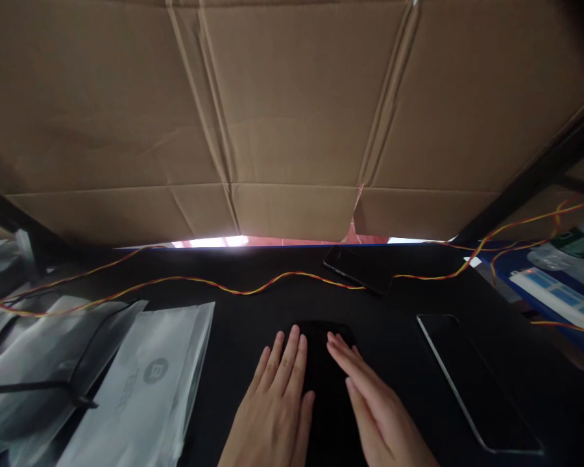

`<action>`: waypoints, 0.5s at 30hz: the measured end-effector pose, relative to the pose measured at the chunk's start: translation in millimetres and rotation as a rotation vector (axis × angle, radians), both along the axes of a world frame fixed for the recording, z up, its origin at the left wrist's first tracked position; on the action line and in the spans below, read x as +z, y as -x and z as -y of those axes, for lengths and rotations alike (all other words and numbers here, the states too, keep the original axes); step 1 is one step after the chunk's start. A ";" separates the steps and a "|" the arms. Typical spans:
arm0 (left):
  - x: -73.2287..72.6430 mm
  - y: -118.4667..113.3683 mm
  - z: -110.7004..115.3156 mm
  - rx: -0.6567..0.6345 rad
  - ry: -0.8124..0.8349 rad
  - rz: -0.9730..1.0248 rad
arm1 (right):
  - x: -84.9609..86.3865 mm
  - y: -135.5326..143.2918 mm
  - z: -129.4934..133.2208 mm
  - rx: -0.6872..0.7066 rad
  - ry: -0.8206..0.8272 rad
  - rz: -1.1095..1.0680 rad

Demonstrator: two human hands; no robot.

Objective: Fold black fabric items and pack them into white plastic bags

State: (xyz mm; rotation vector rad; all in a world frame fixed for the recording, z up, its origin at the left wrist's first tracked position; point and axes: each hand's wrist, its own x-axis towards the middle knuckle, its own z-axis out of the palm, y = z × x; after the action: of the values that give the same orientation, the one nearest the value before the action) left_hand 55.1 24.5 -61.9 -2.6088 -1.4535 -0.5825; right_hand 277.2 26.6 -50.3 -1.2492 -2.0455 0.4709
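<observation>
A flat black object with rounded corners [328,383], resembling a phone or a phone case, lies on the dark table between my hands. My left hand [277,402] rests palm down along its left side, fingers stretched forward. On its right side, my right hand [377,395] is tilted on edge with its fingers extended and nothing visible in them. The black object's near end fades into the dark surface, so its exact outline there is hard to make out.
To the right lies a phone with a pale edge [477,383]; another dark phone [360,267] sits at the back. A red-yellow twisted wire [243,292] crosses the table. Translucent plastic bags [146,383] lie left. A cardboard sheet [292,117] rises behind. Papers [559,298] lie far right.
</observation>
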 end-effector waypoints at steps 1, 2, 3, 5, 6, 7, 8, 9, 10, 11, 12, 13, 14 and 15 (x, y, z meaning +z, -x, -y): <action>4.5 5.8 1.1 -0.014 0.009 0.005 | 4.5 -6.2 2.3 -0.026 0.024 -0.053; 11.5 11.5 2.2 -0.029 0.020 0.008 | 8.6 -12.9 4.5 -0.063 0.032 -0.089; 20.1 16.6 2.9 -0.039 0.029 0.010 | 12.0 -19.6 6.5 -0.103 0.029 -0.103; 38.3 24.1 3.8 -0.037 0.027 0.026 | 16.8 -31.4 9.2 -0.166 -0.004 -0.072; 45.8 26.3 3.9 -0.029 0.022 0.041 | 18.2 -35.4 9.6 -0.179 -0.022 -0.036; 50.7 27.4 3.9 -0.025 0.018 0.057 | 19.0 -37.5 9.4 -0.176 -0.041 0.007; 52.4 27.4 3.9 -0.031 0.020 0.066 | 19.2 -37.5 8.8 -0.156 -0.067 0.056; 50.7 26.4 3.8 -0.049 0.026 0.065 | 18.9 -35.3 7.7 -0.117 -0.097 0.110; 45.7 24.7 3.9 -0.072 0.027 0.057 | 18.0 -31.1 6.4 -0.066 -0.133 0.165; 37.9 22.4 4.1 -0.091 0.021 0.045 | 16.5 -25.1 5.0 -0.006 -0.173 0.219; 28.5 19.9 4.5 -0.101 0.013 0.029 | 14.4 -18.1 3.5 0.050 -0.208 0.273; 18.7 17.2 5.0 -0.100 0.006 0.013 | 11.8 -10.6 2.0 0.098 -0.239 0.323; 9.9 14.8 5.6 -0.090 0.001 0.001 | 8.8 -3.5 0.8 0.134 -0.262 0.367; 3.4 12.6 6.2 -0.078 -0.002 -0.009 | 5.8 2.5 -0.3 0.155 -0.275 0.406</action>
State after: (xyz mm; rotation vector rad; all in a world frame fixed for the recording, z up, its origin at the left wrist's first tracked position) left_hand 42.5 18.3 -58.6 -2.6729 -1.3528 -0.5794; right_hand 274.7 26.9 -44.5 -1.0878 -2.4584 -0.0056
